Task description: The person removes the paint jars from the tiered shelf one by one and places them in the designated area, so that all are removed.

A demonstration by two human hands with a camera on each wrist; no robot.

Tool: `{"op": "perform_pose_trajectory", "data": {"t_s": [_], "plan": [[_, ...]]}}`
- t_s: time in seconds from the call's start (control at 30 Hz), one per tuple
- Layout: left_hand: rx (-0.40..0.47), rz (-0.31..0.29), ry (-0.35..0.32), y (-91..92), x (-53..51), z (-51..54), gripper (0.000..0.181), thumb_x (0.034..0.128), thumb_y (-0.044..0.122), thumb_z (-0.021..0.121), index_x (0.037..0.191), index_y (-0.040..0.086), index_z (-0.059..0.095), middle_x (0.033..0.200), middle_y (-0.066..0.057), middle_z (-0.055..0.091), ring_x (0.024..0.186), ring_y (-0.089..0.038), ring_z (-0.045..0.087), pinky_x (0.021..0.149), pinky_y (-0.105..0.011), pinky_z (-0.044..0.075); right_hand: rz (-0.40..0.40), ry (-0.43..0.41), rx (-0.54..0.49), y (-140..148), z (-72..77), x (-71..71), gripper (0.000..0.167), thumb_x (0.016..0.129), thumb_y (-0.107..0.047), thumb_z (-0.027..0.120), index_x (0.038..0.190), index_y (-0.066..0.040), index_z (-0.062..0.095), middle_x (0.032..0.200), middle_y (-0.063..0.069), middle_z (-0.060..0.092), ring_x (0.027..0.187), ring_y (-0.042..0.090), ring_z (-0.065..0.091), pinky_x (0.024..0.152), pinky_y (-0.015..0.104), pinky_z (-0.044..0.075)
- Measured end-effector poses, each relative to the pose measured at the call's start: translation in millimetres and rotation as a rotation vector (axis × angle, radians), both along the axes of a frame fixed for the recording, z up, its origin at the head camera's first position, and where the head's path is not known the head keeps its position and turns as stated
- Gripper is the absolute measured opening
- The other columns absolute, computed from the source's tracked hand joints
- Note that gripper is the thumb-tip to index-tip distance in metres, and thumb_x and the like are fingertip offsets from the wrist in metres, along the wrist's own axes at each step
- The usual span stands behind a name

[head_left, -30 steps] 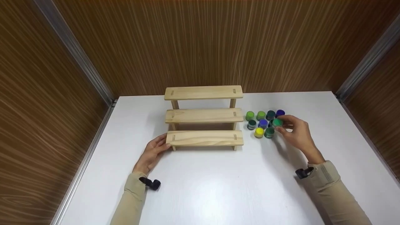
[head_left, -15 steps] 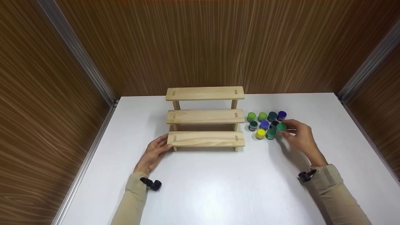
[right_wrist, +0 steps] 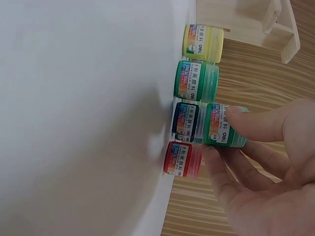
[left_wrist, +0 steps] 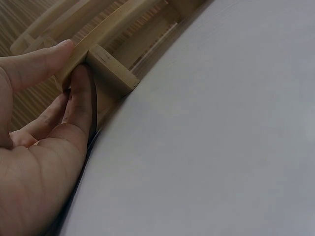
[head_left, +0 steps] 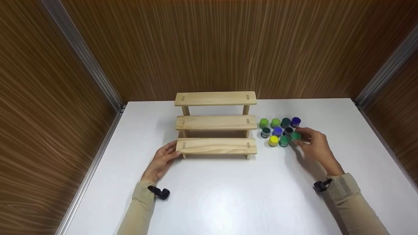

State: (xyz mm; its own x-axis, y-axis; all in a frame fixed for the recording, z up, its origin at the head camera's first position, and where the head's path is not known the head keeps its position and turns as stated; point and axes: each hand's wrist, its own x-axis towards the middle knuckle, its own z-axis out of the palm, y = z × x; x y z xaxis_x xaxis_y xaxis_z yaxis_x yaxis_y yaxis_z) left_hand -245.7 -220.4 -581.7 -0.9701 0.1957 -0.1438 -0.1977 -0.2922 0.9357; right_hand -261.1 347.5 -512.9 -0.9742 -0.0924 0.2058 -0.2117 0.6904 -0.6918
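My left hand (head_left: 160,162) grips the left end of the lowest board of a three-tier wooden display stand (head_left: 216,146). In the left wrist view the thumb lies along the board's end and fingers (left_wrist: 81,96) reach beneath it, beside a leg. Thumb and fingers of my right hand (head_left: 315,147) pinch a green paint jar (right_wrist: 221,125), raised over the table just above a dark jar (right_wrist: 185,121). Below, a red jar (right_wrist: 177,159) stands near the fingertips; it is hidden in the head view. Another green jar (right_wrist: 196,81) and a yellow jar (right_wrist: 203,43) stand alongside.
Right of the stand, several more jars are grouped on the white table (head_left: 209,195), among them a light green jar (head_left: 264,123), a blue jar (head_left: 277,131) and a purple jar (head_left: 296,122). Wood-grain panels (head_left: 209,49) enclose the table's back and sides.
The right hand has carried the green jar slightly rightward and nearer, uncovering more of the dark jar behind it. The left hand keeps its grip on the stand. The whole head view has shifted slightly.
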Motion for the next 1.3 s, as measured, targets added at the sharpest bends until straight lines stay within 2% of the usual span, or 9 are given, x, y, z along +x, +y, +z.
{"op": "perform_pose_trajectory", "data": {"t_s": [0.17,0.33,0.77,1.0,1.3], "plan": [[-0.002,0.000,0.007,-0.3,1.0,-0.1,0.071,0.0987,-0.008,0.064,0.162,-0.007,0.032,0.164,-0.030,0.040,0.131,-0.018,0.061,0.109,-0.024,0.053,-0.001,-0.045,0.000,-1,-1.3,-0.7,0.044,0.094,0.011,0.070,0.137,0.012,0.062,0.133,0.035,0.066,0.122,0.053,0.065,0.103,0.060,0.055],[0.002,0.008,0.007,-0.4,0.8,-0.7,0.072,0.0983,-0.009,0.064,0.162,-0.009,0.032,0.163,-0.030,0.040,0.128,-0.016,0.063,0.108,-0.024,0.054,-0.010,-0.083,0.002,-1,-3.0,-0.8,0.045,0.095,0.011,0.069,0.139,0.012,0.061,0.137,0.036,0.064,0.123,0.054,0.064,0.105,0.063,0.055],[0.004,0.022,0.015,0.5,-0.6,1.4,0.070,0.0983,-0.010,0.064,0.161,-0.010,0.033,0.163,-0.031,0.041,0.125,-0.016,0.064,0.105,-0.023,0.055,-0.020,-0.152,0.012,0,-4.1,-5.3,0.046,0.096,0.009,0.068,0.140,0.012,0.060,0.138,0.036,0.062,0.125,0.054,0.063,0.107,0.062,0.054],[-0.013,-0.014,0.012,0.7,-2.1,0.3,0.071,0.0998,-0.006,0.065,0.162,-0.008,0.031,0.161,-0.028,0.042,0.127,-0.016,0.063,0.108,-0.024,0.054,-0.005,-0.160,0.033,1,-8.2,-6.8,0.045,0.097,0.009,0.065,0.141,0.013,0.059,0.137,0.037,0.063,0.125,0.054,0.063,0.106,0.061,0.055],[0.008,0.013,-0.013,1.5,-0.4,3.0,0.071,0.0982,-0.008,0.066,0.162,-0.008,0.034,0.160,-0.027,0.045,0.125,-0.016,0.064,0.107,-0.025,0.054,-0.012,-0.171,0.049,2,-10.6,-4.9,0.044,0.096,0.007,0.069,0.139,0.014,0.060,0.135,0.039,0.063,0.122,0.054,0.065,0.100,0.057,0.059]]}}
